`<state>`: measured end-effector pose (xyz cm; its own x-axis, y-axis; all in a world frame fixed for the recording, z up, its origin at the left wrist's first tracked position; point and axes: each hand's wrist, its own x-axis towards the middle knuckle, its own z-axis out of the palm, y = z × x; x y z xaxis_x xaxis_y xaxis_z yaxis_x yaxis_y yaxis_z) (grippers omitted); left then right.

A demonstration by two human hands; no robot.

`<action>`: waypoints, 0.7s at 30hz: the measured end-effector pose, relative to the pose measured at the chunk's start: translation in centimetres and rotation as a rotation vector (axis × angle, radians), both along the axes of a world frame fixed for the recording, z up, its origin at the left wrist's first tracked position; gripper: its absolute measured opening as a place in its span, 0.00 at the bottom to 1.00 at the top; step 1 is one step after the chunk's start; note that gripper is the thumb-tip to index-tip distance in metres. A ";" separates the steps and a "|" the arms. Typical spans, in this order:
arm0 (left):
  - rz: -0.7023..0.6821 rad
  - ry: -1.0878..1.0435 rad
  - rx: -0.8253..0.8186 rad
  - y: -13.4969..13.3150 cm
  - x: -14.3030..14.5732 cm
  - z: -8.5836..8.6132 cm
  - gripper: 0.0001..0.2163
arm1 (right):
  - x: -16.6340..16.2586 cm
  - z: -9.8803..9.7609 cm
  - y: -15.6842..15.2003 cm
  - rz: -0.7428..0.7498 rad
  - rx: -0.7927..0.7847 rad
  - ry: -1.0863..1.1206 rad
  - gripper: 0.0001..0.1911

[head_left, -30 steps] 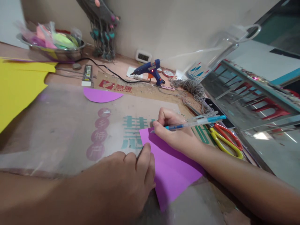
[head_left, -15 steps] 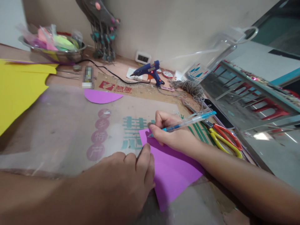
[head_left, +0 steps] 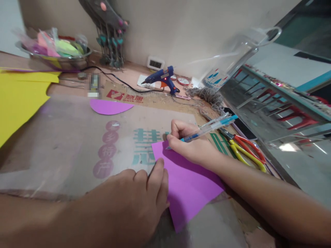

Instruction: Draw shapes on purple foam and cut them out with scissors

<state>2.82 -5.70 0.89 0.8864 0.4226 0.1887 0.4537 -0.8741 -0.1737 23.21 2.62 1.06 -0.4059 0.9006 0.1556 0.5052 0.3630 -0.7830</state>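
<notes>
My right hand (head_left: 190, 141) is closed around a clear pen (head_left: 207, 129) with a blue cap end. The pen slants, its tip at the upper edge area of a purple sheet of paper (head_left: 191, 186). Any mark under the tip is too small to make out. My left hand (head_left: 139, 193) lies palm down at the sheet's left edge, index fingertip on the paper near its upper left corner; the thumb is hidden. Farther back, a purple half-round paper piece (head_left: 111, 107) lies on the printed plastic-covered work surface (head_left: 69, 137).
Yellow sheets (head_left: 20, 106) lie at left, before a metal bowl (head_left: 62, 62) of bagged coloured material. A blue glue gun (head_left: 161, 77), small clock (head_left: 155, 63), grey cord (head_left: 209, 96) and clear jug (head_left: 230, 58) stand behind. Red-and-yellow-handled pliers (head_left: 245, 150) and a phone (head_left: 240, 124) lie right.
My right hand and the pen tip have shifted slightly right along the purple sheet. The left hand stays at the sheet's edge. The whole view has drifted a little.
</notes>
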 end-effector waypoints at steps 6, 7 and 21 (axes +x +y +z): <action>0.007 0.007 0.002 0.0 0.0 0.0 0.18 | 0.2 -0.6 0.1 0.000 0.036 -0.001 0.15; 0.006 0.009 0.001 0.0 0.0 0.0 0.18 | 0.2 -0.7 0.1 0.000 0.051 0.006 0.15; -0.016 0.057 -0.013 0.1 -0.1 0.0 0.18 | -0.6 0.4 -0.5 0.026 -0.093 0.138 0.11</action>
<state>2.73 -5.65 0.91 0.9020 0.4107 0.1328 0.4298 -0.8833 -0.1873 22.62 2.14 1.46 -0.4100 0.9030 0.1281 0.3816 0.2974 -0.8752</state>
